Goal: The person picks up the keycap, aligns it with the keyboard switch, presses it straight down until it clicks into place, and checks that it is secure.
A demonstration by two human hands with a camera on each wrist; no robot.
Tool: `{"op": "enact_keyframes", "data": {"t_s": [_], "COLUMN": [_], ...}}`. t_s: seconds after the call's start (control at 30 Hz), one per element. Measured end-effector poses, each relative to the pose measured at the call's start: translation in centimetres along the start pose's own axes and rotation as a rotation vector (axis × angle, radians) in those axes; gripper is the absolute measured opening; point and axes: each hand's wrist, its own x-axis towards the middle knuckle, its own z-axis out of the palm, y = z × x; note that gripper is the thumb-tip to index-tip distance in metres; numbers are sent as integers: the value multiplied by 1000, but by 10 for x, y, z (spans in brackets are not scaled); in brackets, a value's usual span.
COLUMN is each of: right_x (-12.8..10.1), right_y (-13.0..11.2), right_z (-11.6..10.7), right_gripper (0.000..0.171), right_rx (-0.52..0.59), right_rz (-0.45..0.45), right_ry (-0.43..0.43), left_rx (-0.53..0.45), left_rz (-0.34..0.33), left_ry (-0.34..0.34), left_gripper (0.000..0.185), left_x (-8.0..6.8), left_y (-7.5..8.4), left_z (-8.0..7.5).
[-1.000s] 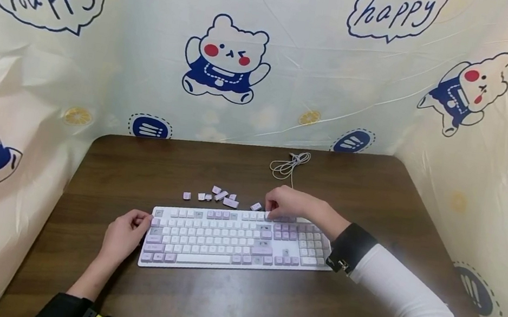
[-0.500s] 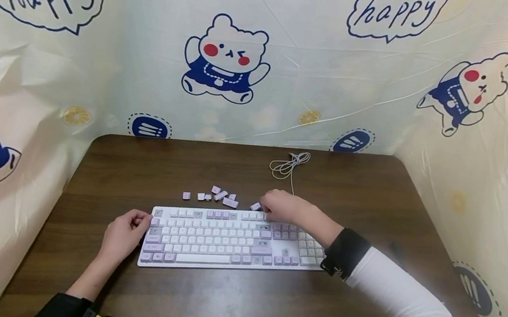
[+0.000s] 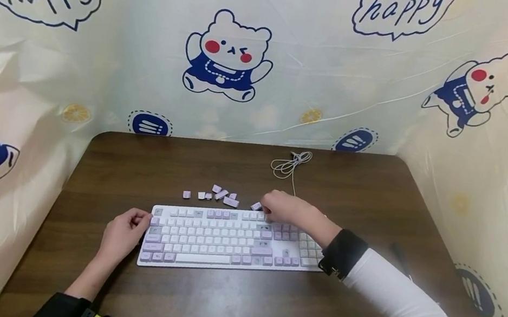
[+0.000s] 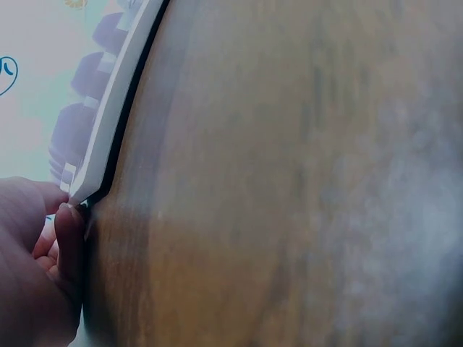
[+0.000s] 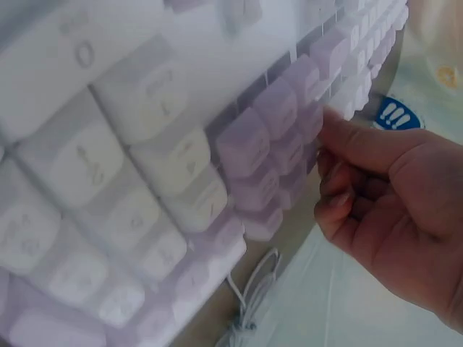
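A white and lilac keyboard (image 3: 202, 239) lies on the brown table. At its left end, my left hand (image 3: 123, 233) pinches the edge between thumb and fingers; the left wrist view shows this grip on the corner of the white case (image 4: 108, 137). My right hand (image 3: 290, 208) is at the back edge, right of the middle, above the top row. In the right wrist view its fingers (image 5: 336, 206) are curled and the thumb side meets a lilac keycap (image 5: 311, 119) in a pinch. The fingertips partly hide that spot.
Several loose lilac and white keycaps (image 3: 230, 202) lie behind the keyboard, one keycap (image 3: 256, 206) close to my right hand. A coiled white cable (image 3: 289, 165) lies farther back. A dark slim object (image 3: 399, 255) is partly behind the right sleeve. Printed curtains (image 3: 230, 56) surround the table.
My right hand has moved slightly left along the keyboard's back edge, then stayed there. The left hand keeps its place. The head view has shifted a little.
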Motion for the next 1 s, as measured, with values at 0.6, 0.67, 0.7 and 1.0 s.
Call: {"op": "enact_keyframes", "data": {"t_s": [0.6, 0.67, 0.7, 1.0], "right_x": [-3, -2, -2, -6], "right_y": [1, 1, 1, 1], "right_z": [-4, -3, -2, 0], "right_gripper": [20, 18, 17, 14], "right_rx": [2, 1, -3, -20], "right_rz": [1, 3, 2, -8], "right_ry": [11, 7, 7, 26], "left_rx": [-6, -2, -2, -11], "left_rz": [16, 17, 19, 12], "left_ry": [10, 11, 12, -5], "left_gripper": [33, 33, 34, 35], "left_x": [2, 1, 1, -1], "left_y": [2, 1, 1, 0], "left_z": [-3, -3, -2, -2]}}
